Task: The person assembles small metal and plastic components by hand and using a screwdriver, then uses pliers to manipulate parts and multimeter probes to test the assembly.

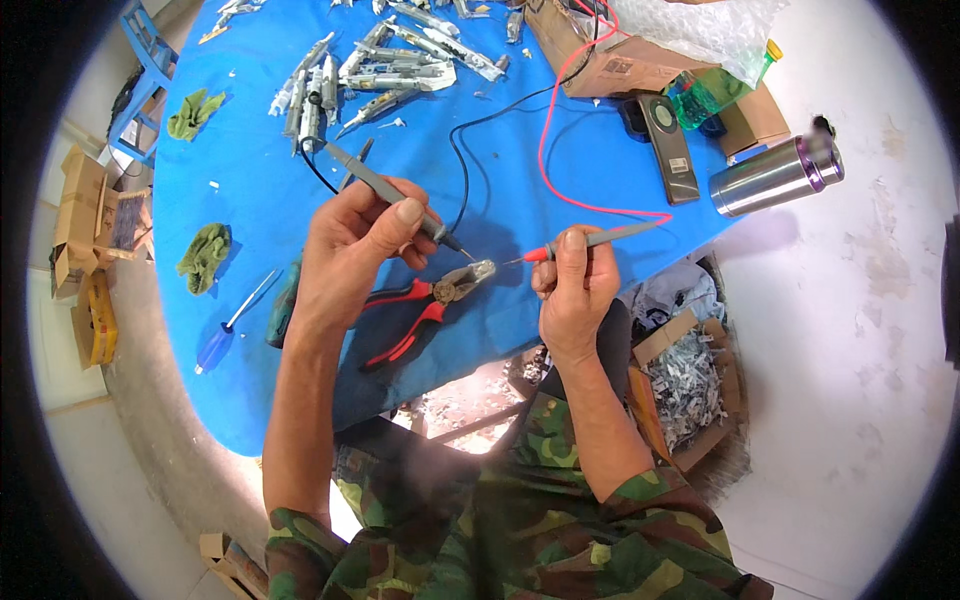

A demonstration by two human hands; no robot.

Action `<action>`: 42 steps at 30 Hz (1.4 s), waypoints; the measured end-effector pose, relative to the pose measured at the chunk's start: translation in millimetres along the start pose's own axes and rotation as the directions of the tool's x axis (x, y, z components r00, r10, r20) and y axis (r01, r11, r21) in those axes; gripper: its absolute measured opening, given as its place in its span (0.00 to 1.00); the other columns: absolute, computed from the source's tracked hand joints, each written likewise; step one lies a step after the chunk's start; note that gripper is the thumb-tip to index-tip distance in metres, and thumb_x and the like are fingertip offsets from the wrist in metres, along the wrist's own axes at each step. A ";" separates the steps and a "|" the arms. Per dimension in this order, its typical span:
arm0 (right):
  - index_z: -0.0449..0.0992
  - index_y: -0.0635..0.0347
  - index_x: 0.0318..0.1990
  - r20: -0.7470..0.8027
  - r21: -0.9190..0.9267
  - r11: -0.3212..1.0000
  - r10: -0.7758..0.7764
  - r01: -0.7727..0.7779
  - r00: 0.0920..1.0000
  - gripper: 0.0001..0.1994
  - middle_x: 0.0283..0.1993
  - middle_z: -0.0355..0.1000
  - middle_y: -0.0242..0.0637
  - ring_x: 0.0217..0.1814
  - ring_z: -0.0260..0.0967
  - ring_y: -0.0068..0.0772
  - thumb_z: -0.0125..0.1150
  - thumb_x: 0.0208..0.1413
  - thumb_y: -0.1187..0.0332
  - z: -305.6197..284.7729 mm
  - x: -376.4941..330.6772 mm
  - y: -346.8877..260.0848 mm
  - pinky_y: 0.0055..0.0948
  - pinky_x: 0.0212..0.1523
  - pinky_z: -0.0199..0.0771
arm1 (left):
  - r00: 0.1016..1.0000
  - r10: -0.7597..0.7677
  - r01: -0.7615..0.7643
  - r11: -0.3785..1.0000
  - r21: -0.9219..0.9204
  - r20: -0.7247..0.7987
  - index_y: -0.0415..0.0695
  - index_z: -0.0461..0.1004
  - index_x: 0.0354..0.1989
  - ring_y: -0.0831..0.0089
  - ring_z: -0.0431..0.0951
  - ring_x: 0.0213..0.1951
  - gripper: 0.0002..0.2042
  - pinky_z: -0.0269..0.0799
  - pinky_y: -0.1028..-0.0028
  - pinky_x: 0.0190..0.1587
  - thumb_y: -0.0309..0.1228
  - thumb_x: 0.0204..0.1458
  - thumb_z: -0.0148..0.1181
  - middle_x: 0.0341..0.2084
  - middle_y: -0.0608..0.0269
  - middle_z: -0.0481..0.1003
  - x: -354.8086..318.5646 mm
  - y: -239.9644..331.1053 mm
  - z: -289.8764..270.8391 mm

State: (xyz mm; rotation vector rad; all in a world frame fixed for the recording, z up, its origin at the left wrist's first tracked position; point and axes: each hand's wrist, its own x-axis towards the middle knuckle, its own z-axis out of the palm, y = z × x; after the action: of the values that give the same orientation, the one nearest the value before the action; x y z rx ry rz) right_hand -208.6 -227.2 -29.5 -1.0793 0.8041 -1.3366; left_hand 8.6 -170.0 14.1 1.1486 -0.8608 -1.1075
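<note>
In my left hand (pixel 350 240) is a grey test probe with a black tip end (pixel 365 174), gripped between thumb and fingers and slanting down to the right. My right hand (pixel 578 290) pinches a second test probe (pixel 625 232), grey with a red tip end, its needle pointing left. Between the two needles a small silvery piece (pixel 484 269) lies at the jaws of red-and-black pliers (pixel 446 291) on the blue cloth (pixel 500 320). I cannot tell whether either needle touches it. Part of a dark green handle (pixel 284 308) shows beside my left wrist.
Grey cylindrical parts (pixel 400 70) are heaped at the back. A red lead (pixel 545 150) and a black lead (pixel 465 160) cross the cloth. At right are a dark oblong device (pixel 668 150) and steel flask (pixel 765 180). A blue screwdriver (pixel 217 347) and green rags (pixel 204 258) lie left.
</note>
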 end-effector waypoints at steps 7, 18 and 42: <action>0.68 0.65 0.43 0.027 -0.086 0.996 0.000 0.002 1.000 0.10 0.28 0.67 0.31 0.25 0.62 0.17 0.54 0.71 0.65 -0.3 -0.6 0.2 0.22 0.24 0.65 | 1.000 0.017 -0.016 0.999 -0.031 0.017 0.40 0.76 0.43 0.74 0.80 0.31 0.15 0.76 0.75 0.30 0.41 0.62 0.64 0.35 0.57 0.80 2.0 -3.2 -1.7; 0.68 0.66 0.43 0.045 -0.104 0.994 -0.011 0.016 0.999 0.10 0.28 0.67 0.31 0.25 0.62 0.16 0.55 0.71 0.66 1.1 0.7 1.3 0.21 0.25 0.65 | 0.998 0.023 -0.022 1.000 -0.016 0.051 0.39 0.77 0.43 0.74 0.80 0.30 0.16 0.76 0.76 0.29 0.41 0.61 0.65 0.34 0.57 0.80 3.0 -7.2 -3.7; 0.69 0.65 0.41 0.034 -0.208 0.978 0.005 0.002 0.999 0.10 0.25 0.69 0.30 0.24 0.63 0.16 0.56 0.70 0.66 2.8 0.5 1.0 0.21 0.24 0.65 | 0.999 0.003 -0.003 1.000 0.004 0.046 0.39 0.77 0.42 0.75 0.81 0.30 0.15 0.76 0.76 0.29 0.40 0.61 0.66 0.35 0.57 0.80 1.5 -7.5 -5.0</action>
State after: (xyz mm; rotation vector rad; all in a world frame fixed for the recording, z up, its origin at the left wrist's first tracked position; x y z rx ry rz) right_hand -205.6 -227.4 -29.5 -1.2613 0.9340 -1.2494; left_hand 12.1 -170.5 5.6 1.1284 -0.9007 -1.1343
